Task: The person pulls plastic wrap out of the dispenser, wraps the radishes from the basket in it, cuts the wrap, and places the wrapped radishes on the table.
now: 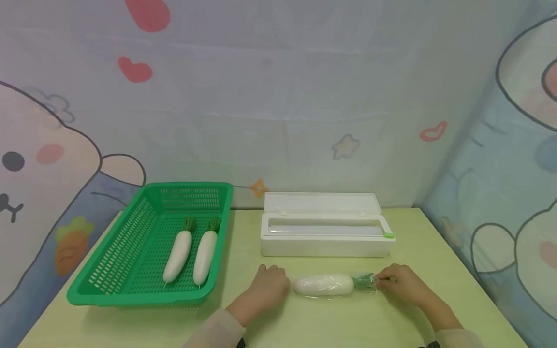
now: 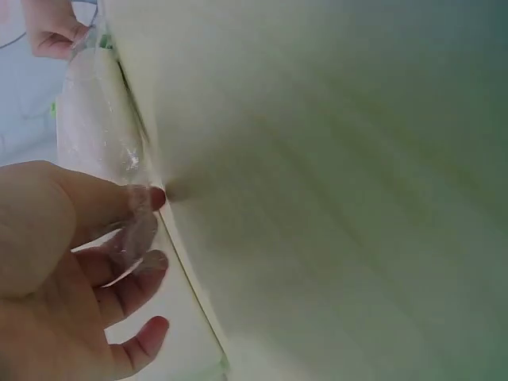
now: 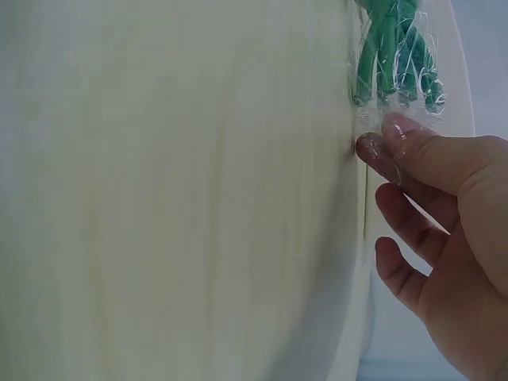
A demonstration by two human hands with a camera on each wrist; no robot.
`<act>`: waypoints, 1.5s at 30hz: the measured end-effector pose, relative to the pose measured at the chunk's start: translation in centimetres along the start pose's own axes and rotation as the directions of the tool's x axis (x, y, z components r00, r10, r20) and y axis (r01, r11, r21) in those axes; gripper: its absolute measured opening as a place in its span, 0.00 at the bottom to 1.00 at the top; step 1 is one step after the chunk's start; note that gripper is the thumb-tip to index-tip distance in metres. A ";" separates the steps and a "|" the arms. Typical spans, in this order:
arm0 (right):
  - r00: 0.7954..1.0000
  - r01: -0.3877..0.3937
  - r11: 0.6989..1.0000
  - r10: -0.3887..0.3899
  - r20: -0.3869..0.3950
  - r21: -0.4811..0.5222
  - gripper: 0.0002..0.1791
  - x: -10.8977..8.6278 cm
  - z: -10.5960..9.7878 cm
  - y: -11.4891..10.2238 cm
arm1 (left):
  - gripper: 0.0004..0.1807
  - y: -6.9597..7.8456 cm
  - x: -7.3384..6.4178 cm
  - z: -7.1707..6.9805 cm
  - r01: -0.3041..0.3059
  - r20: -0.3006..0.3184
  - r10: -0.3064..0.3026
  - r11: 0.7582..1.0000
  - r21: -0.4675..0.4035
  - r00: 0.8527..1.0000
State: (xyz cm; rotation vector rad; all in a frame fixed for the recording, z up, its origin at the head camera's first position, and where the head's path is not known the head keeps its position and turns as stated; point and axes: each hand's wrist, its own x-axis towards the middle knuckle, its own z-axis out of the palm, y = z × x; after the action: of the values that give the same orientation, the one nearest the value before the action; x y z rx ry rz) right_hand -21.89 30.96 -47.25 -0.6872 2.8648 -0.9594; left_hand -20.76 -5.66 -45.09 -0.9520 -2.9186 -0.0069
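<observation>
A white radish (image 1: 324, 285) with green leaves (image 3: 387, 55) lies sideways on the table, wrapped in clear plastic film (image 2: 131, 151). At its leaf end my right hand (image 1: 403, 286) pinches the gathered film between thumb and index finger, just beyond the leaf tips. My left hand (image 1: 267, 289) is at the root end, knuckles up in the head view. In the left wrist view, the film's loose end runs between the left thumb and fingers, which hold it close to the tabletop. The other left fingers are loosely bent.
Behind the radish stands a white film dispenser box (image 1: 326, 247) with its lid (image 1: 322, 203) raised and a green cutter tab (image 1: 388, 235) at the right. On the left, a green basket (image 1: 139, 299) holds two unwrapped radishes (image 1: 178, 256). A printed cloth (image 1: 283, 96) hangs behind the table (image 1: 435, 251).
</observation>
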 end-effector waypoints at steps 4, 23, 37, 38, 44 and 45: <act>0.999 -0.014 1.000 0.015 -0.040 0.028 0.08 -0.3 -0.4 -0.5 | 0.12 -0.4 -0.1 -0.2 0.030 -0.046 -0.038 0.986 -0.166 0.998; 0.973 0.064 0.800 -0.183 0.141 0.596 0.13 -2.1 -4.3 -0.9 | 0.12 -2.9 -2.2 -2.5 0.156 0.163 0.008 0.254 -0.955 0.987; 0.983 0.010 0.499 -0.162 0.082 0.866 0.25 -1.9 -4.1 -0.2 | 0.05 -0.4 -2.2 -2.4 -0.071 -0.116 -0.063 0.482 -0.873 0.991; 0.986 0.000 0.484 -0.144 0.080 0.875 0.25 -1.8 -4.1 -0.1 | 0.04 0.0 -2.3 -2.5 -0.114 -0.158 -0.045 0.505 -0.855 0.986; 0.986 0.006 0.413 -0.156 0.064 0.911 0.26 -2.2 -3.7 0.7 | 0.05 1.5 -2.9 -2.9 -0.088 -0.089 0.016 0.362 -0.928 0.996; 0.982 0.010 0.400 -0.175 0.065 0.916 0.27 -2.3 -3.7 0.8 | 0.05 1.6 -3.0 -3.0 -0.048 -0.044 0.019 0.319 -0.946 0.999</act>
State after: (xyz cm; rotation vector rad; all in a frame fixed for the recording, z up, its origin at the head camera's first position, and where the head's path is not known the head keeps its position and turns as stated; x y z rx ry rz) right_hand -20.83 34.62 -44.94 -0.6958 1.6504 -2.0950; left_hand -17.25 -6.24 -42.36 -1.0095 -2.6382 -1.9315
